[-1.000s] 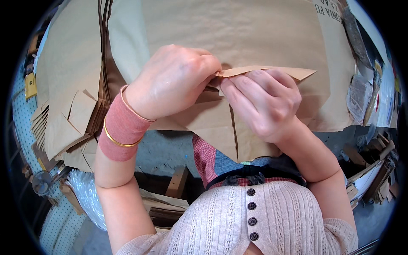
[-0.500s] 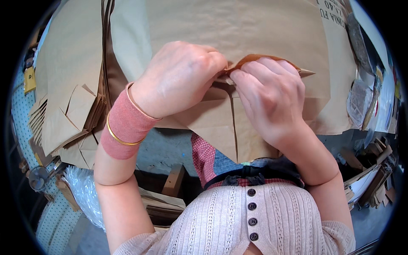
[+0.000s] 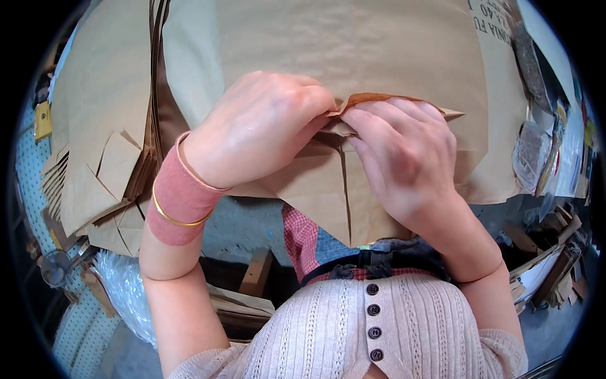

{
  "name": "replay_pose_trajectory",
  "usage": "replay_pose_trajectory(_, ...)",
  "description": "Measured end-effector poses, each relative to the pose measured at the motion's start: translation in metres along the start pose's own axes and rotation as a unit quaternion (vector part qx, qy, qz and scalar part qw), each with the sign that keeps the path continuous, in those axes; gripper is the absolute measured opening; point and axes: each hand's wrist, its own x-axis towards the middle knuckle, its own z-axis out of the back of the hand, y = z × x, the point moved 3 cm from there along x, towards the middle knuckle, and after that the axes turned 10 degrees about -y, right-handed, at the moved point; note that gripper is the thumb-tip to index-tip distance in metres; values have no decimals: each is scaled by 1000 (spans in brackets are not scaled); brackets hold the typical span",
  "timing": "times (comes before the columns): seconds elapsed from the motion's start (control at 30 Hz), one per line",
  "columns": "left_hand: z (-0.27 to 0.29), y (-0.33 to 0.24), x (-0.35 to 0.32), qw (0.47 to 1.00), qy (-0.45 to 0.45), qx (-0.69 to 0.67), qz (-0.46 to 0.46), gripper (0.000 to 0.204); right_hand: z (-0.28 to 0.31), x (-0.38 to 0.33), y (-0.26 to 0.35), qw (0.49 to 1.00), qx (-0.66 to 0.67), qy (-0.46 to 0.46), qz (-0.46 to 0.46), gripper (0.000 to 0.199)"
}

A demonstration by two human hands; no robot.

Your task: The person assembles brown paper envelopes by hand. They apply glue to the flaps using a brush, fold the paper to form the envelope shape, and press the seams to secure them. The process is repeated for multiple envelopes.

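A large brown paper bag (image 3: 353, 50) lies spread in front of me, its near end partly folded into flaps with a slit between them. My left hand (image 3: 271, 120), with a pink band on the wrist, is closed in a pinch on the bag's folded paper edge. Close to its right, my right hand (image 3: 404, 142) is closed over the same folded edge, fingers curled across it. An orange-brown paper strip (image 3: 379, 96) arches up behind the right fingers. The near flap (image 3: 331, 208) hangs toward my waist in a point. My fingertips are partly hidden.
A stack of brown paper bags (image 3: 101, 101) with folded ends lies at the left. Clear plastic wrap (image 3: 126, 284) sits below it. Plastic packets (image 3: 530, 155) lie along the right edge. Cardboard pieces (image 3: 549, 259) are piled lower right, and a wooden block (image 3: 257, 271) shows beneath the work surface.
Both hands have come slightly nearer to me, still on the folded edge. The orange-brown strip now arches lower and flatter.
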Motion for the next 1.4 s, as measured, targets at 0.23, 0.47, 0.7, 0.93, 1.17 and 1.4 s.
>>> replay_pose_trajectory(0.23, 3, -2, 1, 998, -5, -48, 43, 10, 4, 2, -1, 999, 29, -8, -22, 21)
replay_pose_trajectory(0.47, -2, -5, 10, 999, 30, 7, 15, 4, 2, 1, -2, 999, 33, -24, 1, 13)
replay_pose_trajectory(0.7, -1, -9, 14, 993, 88, 75, -32, 5, -4, -2, -2, 994, 10, -80, 71, 9)
replay_pose_trajectory(0.93, -6, 3, 12, 996, 37, 54, -57, 5, -11, -9, 3, 985, -15, -122, 118, 14)
replay_pose_trajectory(1.17, -2, 11, 14, 998, 56, 26, -18, 6, -6, -13, 11, 994, -22, -68, 80, 17)
replay_pose_trajectory(1.4, -6, 7, 16, 995, 87, 40, -12, 6, -16, -7, 10, 991, -50, -88, 83, 7)
